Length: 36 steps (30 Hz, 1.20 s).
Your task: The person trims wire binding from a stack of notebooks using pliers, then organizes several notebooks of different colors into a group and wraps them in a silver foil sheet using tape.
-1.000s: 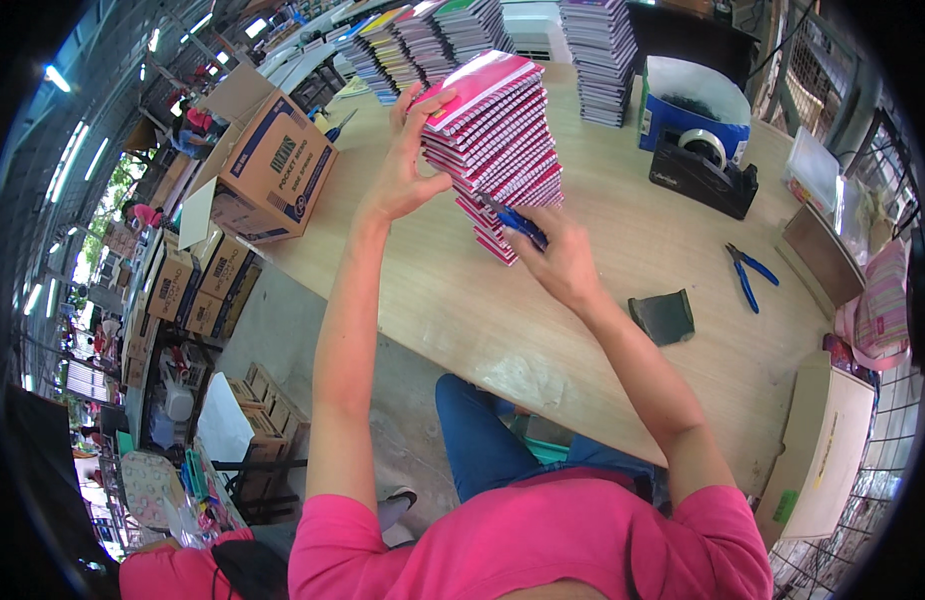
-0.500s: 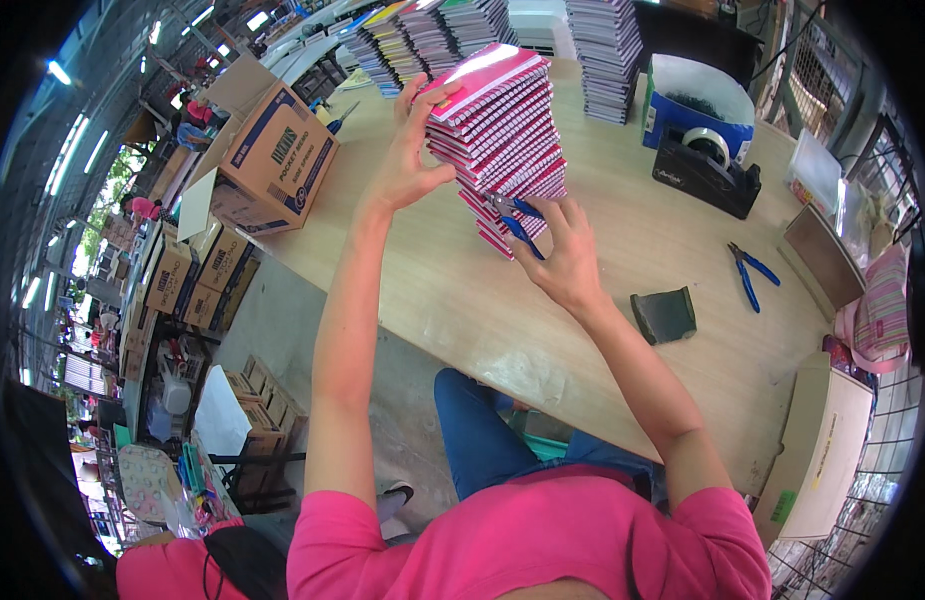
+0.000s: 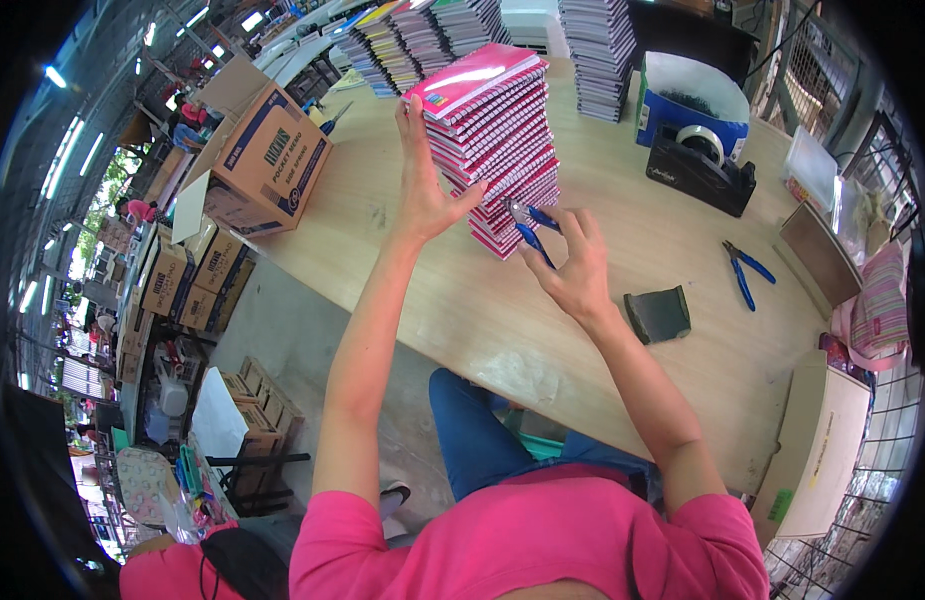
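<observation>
A tall stack of spiral-bound notebooks (image 3: 497, 130) with pink-red covers stands on the table, its wire bindings facing me in uneven layers. Along its left side rests my left hand (image 3: 422, 195), fingers stretched upward and thumb reaching across the lower front; it holds nothing. My right hand (image 3: 579, 270) grips blue-handled wire cutters (image 3: 536, 236) at the lower right of the stack. The handles are spread, and the metal jaws are at the bindings. Whether they touch a wire is too small to tell.
On the table (image 3: 432, 300) are a second pair of blue-handled cutters (image 3: 749, 273), a dark small tray (image 3: 657, 314), a black tape dispenser (image 3: 700, 172) and a blue box (image 3: 692, 95). More notebook stacks (image 3: 594, 60) stand behind. An open carton (image 3: 267, 160) sits at the left.
My left hand has slid down from the top corner of the stack to its left side. My right hand and the cutters have shifted slightly right and down.
</observation>
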### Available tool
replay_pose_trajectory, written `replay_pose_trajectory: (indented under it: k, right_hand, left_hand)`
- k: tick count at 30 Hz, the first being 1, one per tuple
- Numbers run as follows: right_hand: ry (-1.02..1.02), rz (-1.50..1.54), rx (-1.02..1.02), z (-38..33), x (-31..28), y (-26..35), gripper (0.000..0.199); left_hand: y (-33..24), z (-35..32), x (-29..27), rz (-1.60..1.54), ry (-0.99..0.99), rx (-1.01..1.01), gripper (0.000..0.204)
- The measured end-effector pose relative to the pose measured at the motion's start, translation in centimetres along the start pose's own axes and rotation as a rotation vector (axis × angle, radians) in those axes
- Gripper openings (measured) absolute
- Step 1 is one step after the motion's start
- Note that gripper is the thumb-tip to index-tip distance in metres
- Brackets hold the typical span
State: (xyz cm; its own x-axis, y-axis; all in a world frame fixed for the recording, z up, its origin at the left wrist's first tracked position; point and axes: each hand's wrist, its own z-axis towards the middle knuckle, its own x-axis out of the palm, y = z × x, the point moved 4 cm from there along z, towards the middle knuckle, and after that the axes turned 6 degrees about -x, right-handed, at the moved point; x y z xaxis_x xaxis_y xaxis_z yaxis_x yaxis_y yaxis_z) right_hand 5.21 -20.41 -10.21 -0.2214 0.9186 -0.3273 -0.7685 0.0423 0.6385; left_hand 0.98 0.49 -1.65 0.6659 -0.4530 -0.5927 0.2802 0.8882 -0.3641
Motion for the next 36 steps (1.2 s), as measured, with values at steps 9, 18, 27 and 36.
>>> replay_pose_trajectory:
  k: [9, 18, 27, 36]
  right_hand:
    - [0.012, 0.044, -0.010, -0.1, 0.9, 0.7, 0.050]
    - [-0.045, 0.039, -0.033, -0.2, 1.1, 0.4, 0.051]
    - [-0.045, -0.014, -0.055, 0.1, 1.4, 0.2, 0.052]
    - [-0.064, -0.060, -0.125, 0.7, 2.3, 0.7, 0.053]
  left_hand:
    - [-0.1, -0.4, -0.6, 0.043, 0.013, 0.060, 0.129]
    - [0.4, -0.6, -0.1, -0.026, 0.008, -0.004, 0.125]
    - [1.0, -1.3, -0.4, -0.022, 0.103, -0.036, 0.122]
    - [1.7, -1.1, -0.8, -0.165, 0.207, -0.055, 0.117]
